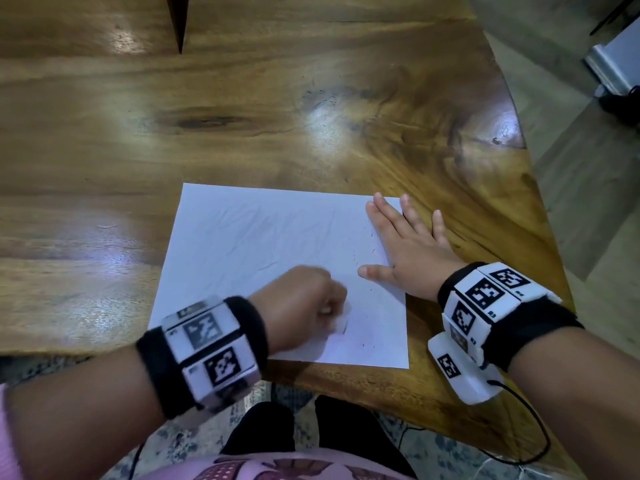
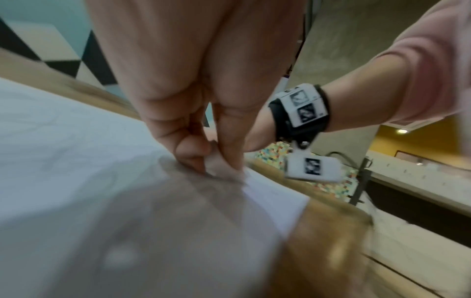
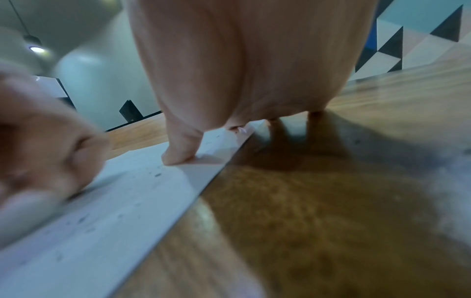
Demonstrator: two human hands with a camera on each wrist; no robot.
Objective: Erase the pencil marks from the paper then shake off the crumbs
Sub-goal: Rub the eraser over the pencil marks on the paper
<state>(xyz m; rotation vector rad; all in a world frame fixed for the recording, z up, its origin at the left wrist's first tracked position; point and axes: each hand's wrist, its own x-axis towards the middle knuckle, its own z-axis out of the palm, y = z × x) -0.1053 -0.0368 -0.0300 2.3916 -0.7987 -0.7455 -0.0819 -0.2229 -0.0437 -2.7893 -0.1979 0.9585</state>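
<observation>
A white sheet of paper [image 1: 256, 244] lies near the table's front right edge, faintly creased, with dark eraser crumbs [image 1: 367, 258] scattered along its right side. My left hand [image 1: 311, 306] pinches a small white eraser [image 1: 341, 322] against the sheet's lower middle; it is motion-blurred. In the left wrist view the eraser [image 2: 216, 165] sits between thumb and fingers [image 2: 193, 159], touching the paper [image 2: 63, 141]. My right hand [image 1: 405, 244] lies flat with straight, spread fingers over the paper's right edge, partly on wood. The right wrist view shows its thumb [image 3: 178, 155] pressing the paper [image 3: 102, 211] with crumbs [image 3: 158, 175].
The wooden table [image 1: 242, 116] stretches far and left of the sheet; its curved right edge [image 1: 540, 202] drops to a grey floor. A dark wedge-shaped object [image 1: 178, 19] stands at the far side. My knees in dark trousers [image 1: 311, 431] are below the front edge.
</observation>
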